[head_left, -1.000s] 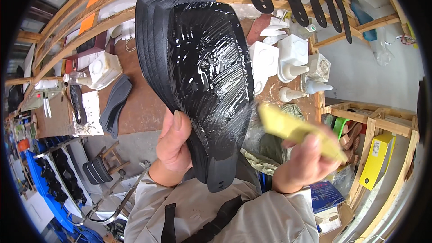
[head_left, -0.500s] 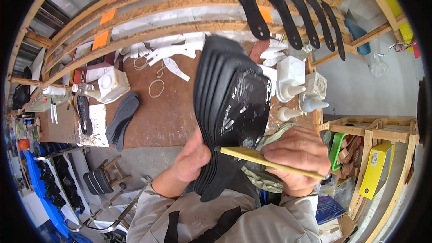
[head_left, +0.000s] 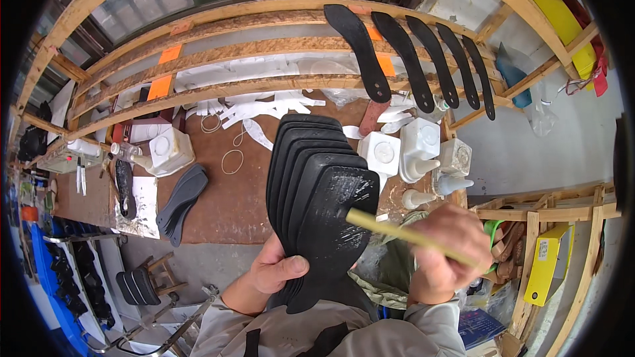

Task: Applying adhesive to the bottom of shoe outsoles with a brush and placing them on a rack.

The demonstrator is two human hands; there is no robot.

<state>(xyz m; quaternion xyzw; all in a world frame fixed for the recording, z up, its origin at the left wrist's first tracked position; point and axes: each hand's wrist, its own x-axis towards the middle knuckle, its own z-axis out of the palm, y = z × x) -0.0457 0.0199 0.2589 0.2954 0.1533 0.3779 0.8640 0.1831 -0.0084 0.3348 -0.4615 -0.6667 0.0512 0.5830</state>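
Observation:
A fanned stack of black shoe soles (head_left: 286, 172) is gripped near its lower end by my left hand (head_left: 274, 268), the thumb pressed on the edge. The uppermost sole (head_left: 331, 208) faces up, with shiny wet streaks over its wide end. My right hand (head_left: 453, 248), somewhat blurred, is closed on a brush with a flat yellow handle (head_left: 397, 233). The brush's front end reaches over the streaked sole; its dark tip is hard to make out against the black, and I cannot tell whether it touches.
Beyond lies a brown table (head_left: 228, 208) with white bottles (head_left: 418, 149), a white container (head_left: 165, 152), paper strips (head_left: 271, 111) and another pile of dark soles (head_left: 182, 201). Several black soles (head_left: 360, 49) hang on the wooden rack (head_left: 218, 69). A yellow box (head_left: 546, 264) stands on the right shelf.
The stack has dropped lower in view and its top sole looks less glossy. The brush has moved up from the sole's narrow middle to its wide end. My view has tilted up.

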